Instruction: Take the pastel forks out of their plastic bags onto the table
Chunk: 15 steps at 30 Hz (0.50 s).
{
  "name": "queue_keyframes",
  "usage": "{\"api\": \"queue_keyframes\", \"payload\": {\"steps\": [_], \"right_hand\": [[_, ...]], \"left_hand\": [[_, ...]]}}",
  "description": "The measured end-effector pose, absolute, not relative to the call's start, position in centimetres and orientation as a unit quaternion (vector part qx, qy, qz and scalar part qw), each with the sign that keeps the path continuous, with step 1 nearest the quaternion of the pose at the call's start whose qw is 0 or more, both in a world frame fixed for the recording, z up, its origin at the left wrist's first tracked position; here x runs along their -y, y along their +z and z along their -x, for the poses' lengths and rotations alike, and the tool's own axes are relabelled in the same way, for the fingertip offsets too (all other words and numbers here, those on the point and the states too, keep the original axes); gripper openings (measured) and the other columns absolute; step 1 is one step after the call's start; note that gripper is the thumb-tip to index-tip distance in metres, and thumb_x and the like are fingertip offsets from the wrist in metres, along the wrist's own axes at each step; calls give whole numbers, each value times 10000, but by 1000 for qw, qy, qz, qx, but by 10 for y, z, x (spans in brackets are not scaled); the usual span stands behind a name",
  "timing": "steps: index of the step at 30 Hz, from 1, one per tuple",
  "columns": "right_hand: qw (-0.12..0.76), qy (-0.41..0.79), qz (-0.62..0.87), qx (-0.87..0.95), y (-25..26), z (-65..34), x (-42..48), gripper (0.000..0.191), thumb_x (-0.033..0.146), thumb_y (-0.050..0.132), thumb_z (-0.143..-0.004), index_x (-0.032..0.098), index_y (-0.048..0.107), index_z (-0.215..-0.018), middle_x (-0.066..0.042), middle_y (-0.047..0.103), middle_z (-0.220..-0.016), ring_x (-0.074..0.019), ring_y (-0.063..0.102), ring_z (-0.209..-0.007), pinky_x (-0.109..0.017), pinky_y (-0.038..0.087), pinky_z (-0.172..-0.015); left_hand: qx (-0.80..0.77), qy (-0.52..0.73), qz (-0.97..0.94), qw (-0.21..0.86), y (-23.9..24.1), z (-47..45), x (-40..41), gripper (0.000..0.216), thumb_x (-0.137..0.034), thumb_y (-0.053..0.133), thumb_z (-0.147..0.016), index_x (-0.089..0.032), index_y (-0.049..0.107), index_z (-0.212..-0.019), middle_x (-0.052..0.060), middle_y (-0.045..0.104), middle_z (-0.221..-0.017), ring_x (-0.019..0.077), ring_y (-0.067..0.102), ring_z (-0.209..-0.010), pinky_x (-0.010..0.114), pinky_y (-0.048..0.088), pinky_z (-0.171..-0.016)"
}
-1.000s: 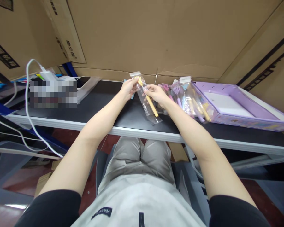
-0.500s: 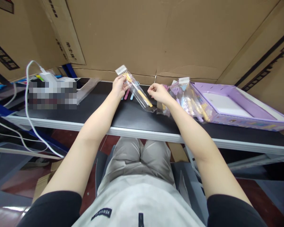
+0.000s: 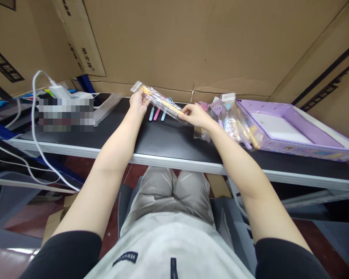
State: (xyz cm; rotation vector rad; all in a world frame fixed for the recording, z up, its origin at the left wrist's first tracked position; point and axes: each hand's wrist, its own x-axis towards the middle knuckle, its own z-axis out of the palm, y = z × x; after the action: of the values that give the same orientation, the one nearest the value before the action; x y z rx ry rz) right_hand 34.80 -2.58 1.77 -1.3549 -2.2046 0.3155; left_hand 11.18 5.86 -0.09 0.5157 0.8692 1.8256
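Observation:
A yellow back scratcher with a tined head lies inside a clear plastic sleeve, held slantwise above the dark table. At its head end, my left hand pinches the sleeve near the white top strip. My right hand has its fingers closed on the lower end, by the handle. Behind and below the sleeve, several loose scratchers with blue and pink handles lie on the table, their heads partly covered by it. Just right of my right hand is a pile of bagged scratchers in purple, pink, blue and yellow.
A purple open box stands on the right. On the left are a white charger with a cable, a blurred-out item and a flat clear plastic bag. Cardboard walls rise behind the table.
My right hand, apart from the sleeve before, now grips its lower end. That end has swung up, so the sleeve lies flatter. My left hand has shifted slightly left.

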Motion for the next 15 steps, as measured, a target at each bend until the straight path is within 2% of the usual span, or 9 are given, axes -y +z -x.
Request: {"api": "queue_keyframes", "payload": {"steps": [6,11,15], "right_hand": [[276,98,490,821,18,-343,32,199,301,610,-839,128,700,-805,-58,695,-798,-156,586,-739,-252,419,-708],[305,68,495,811,23,-344,31,186,281,588,-859,132,699,-844,-75,697,-831,-174,599,-779,-273,437,-758],[360,42,476,801,21,-350,22,202,332,593,-874,150,669,-836,-71,681,-819,-186,604,-793,-300,462,-776]], "left_hand": [[-360,754,-208,508,2,-109,-57,344,-205,676,-870,-213,622,-1210,78,730,-952,188,712,-950,257,571,-844],[-363,760,-138,521,7,-100,-55,298,-129,516,-959,-141,581,-1250,62,707,-850,140,707,-806,219,585,-775],[-378,771,-103,501,6,-91,-56,331,-68,435,-968,-97,548,-1277,79,706,-887,137,711,-831,212,592,-745]]}}
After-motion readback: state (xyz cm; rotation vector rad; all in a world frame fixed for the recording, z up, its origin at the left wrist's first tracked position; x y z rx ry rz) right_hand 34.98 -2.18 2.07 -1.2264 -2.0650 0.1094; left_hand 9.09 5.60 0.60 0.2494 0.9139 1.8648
